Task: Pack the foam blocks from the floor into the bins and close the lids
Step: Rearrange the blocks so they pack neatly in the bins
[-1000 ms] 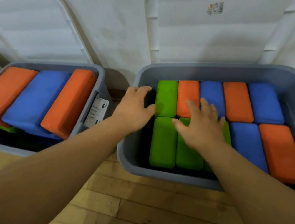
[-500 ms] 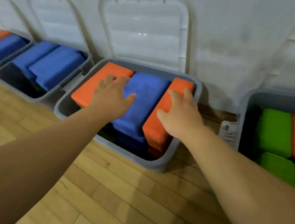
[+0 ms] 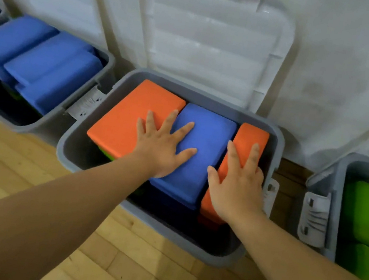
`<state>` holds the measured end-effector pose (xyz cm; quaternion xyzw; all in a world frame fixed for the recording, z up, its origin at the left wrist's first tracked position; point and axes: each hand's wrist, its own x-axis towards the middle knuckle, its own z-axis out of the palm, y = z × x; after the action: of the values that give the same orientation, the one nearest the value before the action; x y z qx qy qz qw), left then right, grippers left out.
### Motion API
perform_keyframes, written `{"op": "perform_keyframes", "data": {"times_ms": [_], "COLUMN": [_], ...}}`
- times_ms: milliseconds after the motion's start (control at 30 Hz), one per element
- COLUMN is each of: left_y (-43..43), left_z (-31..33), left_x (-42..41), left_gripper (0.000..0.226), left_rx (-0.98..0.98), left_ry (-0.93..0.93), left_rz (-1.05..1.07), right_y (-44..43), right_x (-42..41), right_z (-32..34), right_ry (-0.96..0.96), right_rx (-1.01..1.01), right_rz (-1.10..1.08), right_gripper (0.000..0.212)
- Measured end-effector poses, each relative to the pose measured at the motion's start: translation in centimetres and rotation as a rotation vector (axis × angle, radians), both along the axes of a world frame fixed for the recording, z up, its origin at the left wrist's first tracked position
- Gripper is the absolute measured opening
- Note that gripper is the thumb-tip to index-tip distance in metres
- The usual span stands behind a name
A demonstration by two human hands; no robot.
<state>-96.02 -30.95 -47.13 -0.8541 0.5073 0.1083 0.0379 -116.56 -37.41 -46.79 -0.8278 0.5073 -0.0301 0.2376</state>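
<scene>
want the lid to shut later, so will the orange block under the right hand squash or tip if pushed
The right orange block looks like rounded foam, so it likely feels light and gives slightly. It sits wedged between the blue block and the bin wall, so under the right hand it probably sinks rather than tips.

Matt, fine-grained foam makes up the orange block [image 3: 129, 116], the blue block [image 3: 201, 147] and the green block [image 3: 366, 214], none showing any shine. The bin [image 3: 81, 149] is smooth grey plastic with a dull sheen. Its lid [image 3: 213, 47] is ribbed, milky white plastic catching glossy highlights, and the latch [image 3: 314, 218] is white moulded plastic. The floor [image 3: 14, 172] is pale wood strip, satin-finished and lightly scuffed. The wall [image 3: 337, 67] is matt white and mottled.
</scene>
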Motion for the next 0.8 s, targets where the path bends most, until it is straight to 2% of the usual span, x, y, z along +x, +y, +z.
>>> {"op": "perform_keyframes", "data": {"times_ms": [300,567,800], "left_y": [-0.6,-0.8,-0.6], "left_z": [0.3,-0.1,-0.1], "left_x": [0.4,1.2,1.3], "left_gripper": [0.081,0.083,0.083], "left_rx": [0.078,0.103,0.141], "left_ry": [0.018,0.072,0.105], "left_rz": [-0.042,-0.074,-0.108], "right_y": [-0.6,-0.6,0.0], "right_x": [0.0,0.4,0.5], "right_z": [-0.2,0.2,0.3], "right_ry": [0.026,0.162,0.147], "right_rx": [-0.007,0.031,0.007], "right_rz": [0.017,0.004,-0.043], "right_gripper": [0.078,0.077,0.076]}}
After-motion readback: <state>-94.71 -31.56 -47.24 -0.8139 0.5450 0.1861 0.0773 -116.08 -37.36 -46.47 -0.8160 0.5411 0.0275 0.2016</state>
